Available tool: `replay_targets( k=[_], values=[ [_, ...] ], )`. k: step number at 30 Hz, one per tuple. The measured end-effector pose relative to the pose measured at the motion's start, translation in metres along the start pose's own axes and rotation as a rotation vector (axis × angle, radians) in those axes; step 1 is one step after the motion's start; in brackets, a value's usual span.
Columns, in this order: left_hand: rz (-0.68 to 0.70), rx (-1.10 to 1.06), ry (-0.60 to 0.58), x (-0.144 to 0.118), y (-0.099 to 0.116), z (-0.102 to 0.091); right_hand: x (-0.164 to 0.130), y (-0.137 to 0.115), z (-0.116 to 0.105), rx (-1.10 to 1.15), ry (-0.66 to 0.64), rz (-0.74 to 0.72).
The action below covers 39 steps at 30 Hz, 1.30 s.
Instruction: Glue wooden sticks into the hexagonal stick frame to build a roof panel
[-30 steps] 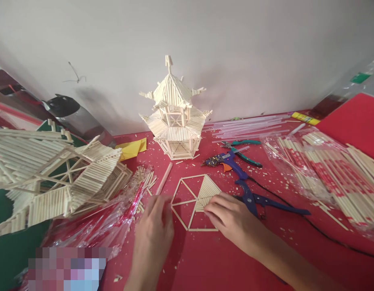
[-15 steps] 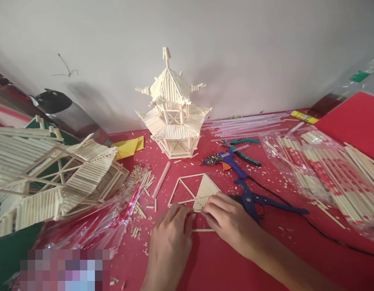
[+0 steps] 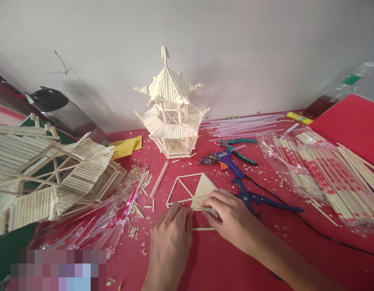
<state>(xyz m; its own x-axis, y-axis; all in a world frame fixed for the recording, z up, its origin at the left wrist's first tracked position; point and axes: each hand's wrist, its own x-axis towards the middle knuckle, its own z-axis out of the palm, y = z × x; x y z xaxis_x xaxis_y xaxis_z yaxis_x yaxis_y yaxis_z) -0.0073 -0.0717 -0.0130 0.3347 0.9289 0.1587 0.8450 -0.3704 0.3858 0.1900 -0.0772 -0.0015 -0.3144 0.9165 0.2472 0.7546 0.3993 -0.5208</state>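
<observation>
A flat six-sided stick frame [image 3: 202, 186] lies on the red table, with some of its wedges filled by rows of thin wooden sticks. My left hand [image 3: 171, 236] is closed at its near left part, the curled fingertips hidden from view. Across the near right wedge bends my right hand [image 3: 227, 212], thumb and fingers drawn together over the stick rows. Whatever either hand pinches is too small or covered to name. One bare stick [image 3: 203, 229] shows between the wrists. Beyond the frame stands a two-tiered stick pagoda [image 3: 171, 117].
Right of the frame lie a blue glue gun [image 3: 225, 159], green-handled pliers [image 3: 241, 155] and a blue cutter [image 3: 247, 198]. Bagged chopsticks [image 3: 323, 173] and clear glue sticks [image 3: 244, 127] are farther off. Another stick structure [image 3: 56, 173], plastic wrap [image 3: 93, 226] and stick scraps [image 3: 138, 210] occupy the left.
The whole view has shifted slightly, so the scene sits a little farther left. My right fingers have moved a little, showing more of the stick rows beneath. The left hand keeps its place.
</observation>
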Motion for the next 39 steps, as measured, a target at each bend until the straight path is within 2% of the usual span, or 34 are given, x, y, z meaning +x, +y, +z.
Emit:
replay_targets(
  k=[9,27,34,37,39],
  values=[
    [0.008,-0.026,0.014,0.000,-0.002,0.002,0.002,0.003,-0.004,0.076,-0.001,0.052],
    [0.081,0.003,0.030,-0.001,-0.005,0.001,0.003,0.004,-0.006,0.081,0.013,0.054],
    [0.110,-0.014,0.016,-0.001,-0.010,0.000,0.008,0.008,-0.028,0.046,0.056,0.102],
    [0.107,0.004,0.028,-0.001,-0.010,0.000,0.002,0.017,-0.045,-0.058,0.078,0.158],
    [0.099,0.013,0.026,-0.001,-0.010,0.000,-0.009,0.025,-0.057,-0.201,0.057,0.246]
  ],
)
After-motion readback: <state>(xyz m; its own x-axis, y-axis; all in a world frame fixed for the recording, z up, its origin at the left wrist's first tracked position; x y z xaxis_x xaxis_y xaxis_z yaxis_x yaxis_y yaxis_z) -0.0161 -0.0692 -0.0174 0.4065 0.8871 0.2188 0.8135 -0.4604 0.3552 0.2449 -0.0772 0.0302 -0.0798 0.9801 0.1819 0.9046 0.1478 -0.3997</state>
